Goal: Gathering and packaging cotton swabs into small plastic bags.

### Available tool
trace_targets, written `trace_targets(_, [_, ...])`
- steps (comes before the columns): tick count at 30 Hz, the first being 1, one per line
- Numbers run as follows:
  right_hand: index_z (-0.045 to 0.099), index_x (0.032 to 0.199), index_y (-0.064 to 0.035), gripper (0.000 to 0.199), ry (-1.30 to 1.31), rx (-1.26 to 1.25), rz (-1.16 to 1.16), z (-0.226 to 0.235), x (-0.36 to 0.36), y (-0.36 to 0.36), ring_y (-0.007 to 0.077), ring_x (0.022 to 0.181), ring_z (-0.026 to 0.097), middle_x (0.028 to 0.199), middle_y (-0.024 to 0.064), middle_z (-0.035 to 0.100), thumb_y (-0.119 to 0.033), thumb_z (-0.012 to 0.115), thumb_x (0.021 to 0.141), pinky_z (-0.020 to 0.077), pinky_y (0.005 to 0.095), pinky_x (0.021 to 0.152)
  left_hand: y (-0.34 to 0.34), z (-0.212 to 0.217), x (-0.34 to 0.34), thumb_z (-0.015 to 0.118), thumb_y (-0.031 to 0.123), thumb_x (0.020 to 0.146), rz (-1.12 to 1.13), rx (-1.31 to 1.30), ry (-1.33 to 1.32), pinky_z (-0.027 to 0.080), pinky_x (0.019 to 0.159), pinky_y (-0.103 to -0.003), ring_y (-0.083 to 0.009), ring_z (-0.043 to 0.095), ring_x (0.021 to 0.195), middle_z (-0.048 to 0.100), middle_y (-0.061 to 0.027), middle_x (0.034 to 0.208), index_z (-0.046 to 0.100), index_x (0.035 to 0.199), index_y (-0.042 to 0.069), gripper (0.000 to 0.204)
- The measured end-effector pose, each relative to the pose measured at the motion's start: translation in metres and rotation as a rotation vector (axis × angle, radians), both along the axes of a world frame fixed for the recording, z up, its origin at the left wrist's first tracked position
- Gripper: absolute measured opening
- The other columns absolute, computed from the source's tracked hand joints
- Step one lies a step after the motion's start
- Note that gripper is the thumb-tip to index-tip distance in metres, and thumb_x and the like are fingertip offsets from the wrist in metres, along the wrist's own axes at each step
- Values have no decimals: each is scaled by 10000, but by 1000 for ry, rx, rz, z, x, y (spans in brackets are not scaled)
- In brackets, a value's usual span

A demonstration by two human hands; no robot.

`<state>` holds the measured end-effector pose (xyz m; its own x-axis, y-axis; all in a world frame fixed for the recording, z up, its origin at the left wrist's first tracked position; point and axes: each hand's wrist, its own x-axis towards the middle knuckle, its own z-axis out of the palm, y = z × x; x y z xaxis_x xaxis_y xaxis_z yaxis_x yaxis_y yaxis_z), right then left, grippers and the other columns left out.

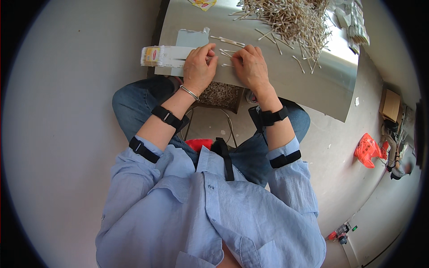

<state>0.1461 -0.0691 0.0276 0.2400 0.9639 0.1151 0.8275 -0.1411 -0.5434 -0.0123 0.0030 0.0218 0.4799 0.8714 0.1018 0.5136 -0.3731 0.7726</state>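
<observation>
My left hand point(199, 68) rests with curled fingers over the right end of a flat white strip point(174, 52); what its fingertips hold, if anything, is hidden. At the strip's left end lies a pack of cotton swabs point(152, 56) with a yellow and red label. A little to the right, my right hand point(253, 68) has its fingers bent down and closed over a few cotton swabs point(226, 53), whose white tips point left. Just beyond the hands, several loose swabs point(229, 41) lie in a small row on the metal tabletop point(321, 85).
A large heap of cotton swabs point(290, 18) covers the back right, with clear plastic packs point(356, 27) beside it. Yellow packaging point(203, 3) lies at the far edge. Below the front edge, an open drawer point(220, 96) contains more swabs. A red plastic bag point(368, 151) is on the floor.
</observation>
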Motion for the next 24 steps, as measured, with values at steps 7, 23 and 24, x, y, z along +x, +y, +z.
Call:
trace_targets(7, [652,873,-44,110,315,-79,-108,10,8,-1,319,898,541,897,115,589,-147,620,852,450,395,812,1,2,0,648,109,808,34,-93,-59,490,712,-341,-210,596,735,638,-56,818,633,1053,53,252])
trace_targets(23, [602,894,-18,115,538,-71,-35,28,1,-11,333,861,537,879,161,567,-131,583,885,437,393,781,4,22,21,719,193,860,-24,-612,-604,475,662,-192,-56,560,701,639,23,785,673,1040,34,244])
trace_targets(24, [601,897,-13,125,579,-74,-43,27,-1,-13,286,808,545,844,138,572,-138,597,884,443,364,737,3,21,20,719,193,860,-24,-612,-604,475,662,-192,-56,560,701,639,23,785,673,1040,34,244])
